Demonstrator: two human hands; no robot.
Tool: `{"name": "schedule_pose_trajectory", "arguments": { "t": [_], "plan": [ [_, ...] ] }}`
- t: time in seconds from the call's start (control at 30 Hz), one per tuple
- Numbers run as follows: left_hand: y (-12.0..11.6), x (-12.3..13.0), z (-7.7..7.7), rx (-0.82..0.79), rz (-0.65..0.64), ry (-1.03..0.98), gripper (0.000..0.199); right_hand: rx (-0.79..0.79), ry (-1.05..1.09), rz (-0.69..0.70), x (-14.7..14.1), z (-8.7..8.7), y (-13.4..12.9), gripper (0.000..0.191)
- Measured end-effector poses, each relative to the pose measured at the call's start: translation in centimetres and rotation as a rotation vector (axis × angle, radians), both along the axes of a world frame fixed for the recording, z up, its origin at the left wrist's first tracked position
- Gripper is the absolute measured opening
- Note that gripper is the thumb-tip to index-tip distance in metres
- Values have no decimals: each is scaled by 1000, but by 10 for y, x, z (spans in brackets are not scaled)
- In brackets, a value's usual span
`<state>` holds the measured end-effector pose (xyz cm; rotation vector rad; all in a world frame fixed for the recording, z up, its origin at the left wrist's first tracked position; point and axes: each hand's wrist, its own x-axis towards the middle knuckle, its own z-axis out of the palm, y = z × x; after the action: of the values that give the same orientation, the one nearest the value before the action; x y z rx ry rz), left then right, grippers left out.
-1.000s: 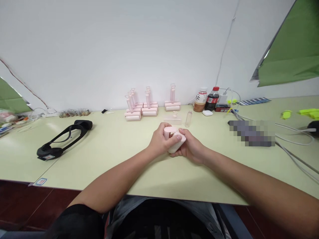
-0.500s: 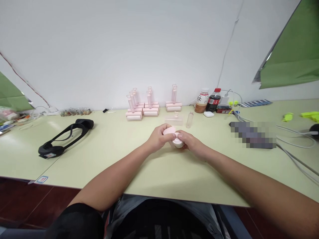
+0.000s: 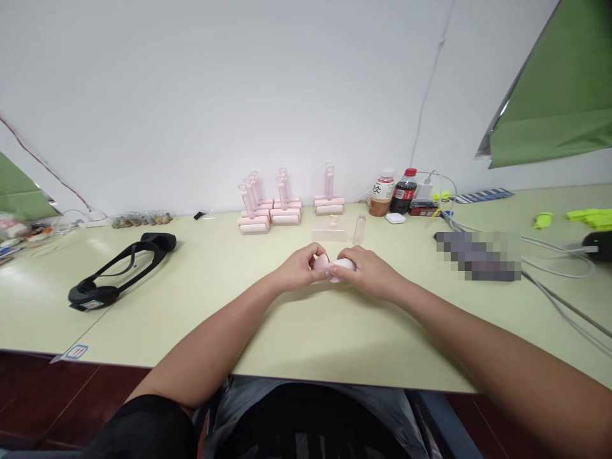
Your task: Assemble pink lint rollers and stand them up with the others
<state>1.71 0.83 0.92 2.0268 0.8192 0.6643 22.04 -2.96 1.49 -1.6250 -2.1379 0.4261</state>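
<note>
My left hand (image 3: 302, 268) is closed on a pink rounded piece (image 3: 321, 261), thumb toward the middle. My right hand (image 3: 371, 271) grips a white roll (image 3: 344, 262) that looks like the sticky roll of a lint roller. The two pieces meet between my fingertips, just above the table; whether they are joined I cannot tell. Just behind my hands lie a see-through pinkish cover (image 3: 329, 235), a small pink handle part (image 3: 333, 221) and a clear tube (image 3: 359, 229). Pink lint rollers with upright handles (image 3: 282, 191) stand along the wall, another one (image 3: 329, 191) farther right.
A black headset-like strap (image 3: 124, 271) lies at left. At back right stand a supplement bottle (image 3: 381, 193) and a cola bottle (image 3: 404, 191), with a white case (image 3: 395, 218) in front. A blurred dark object (image 3: 478, 255) and white cables (image 3: 549, 261) occupy the right.
The roll has turned from showing its round end to lying more sideways in my right hand. The pink piece in my left hand has tilted. The view has shifted slightly.
</note>
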Motion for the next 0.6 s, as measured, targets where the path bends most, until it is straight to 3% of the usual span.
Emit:
{"name": "schedule_pose_trajectory", "arguments": {
  "t": [0.37, 0.6],
  "plan": [
    [-5, 8, -6, 135, 88, 6, 31, 20, -65, -45, 1, 0, 4, 47],
    [-3, 9, -12, -65, 51, -53, 39, 33, -78, -32, 6, -2, 8, 49]
  ]
}}
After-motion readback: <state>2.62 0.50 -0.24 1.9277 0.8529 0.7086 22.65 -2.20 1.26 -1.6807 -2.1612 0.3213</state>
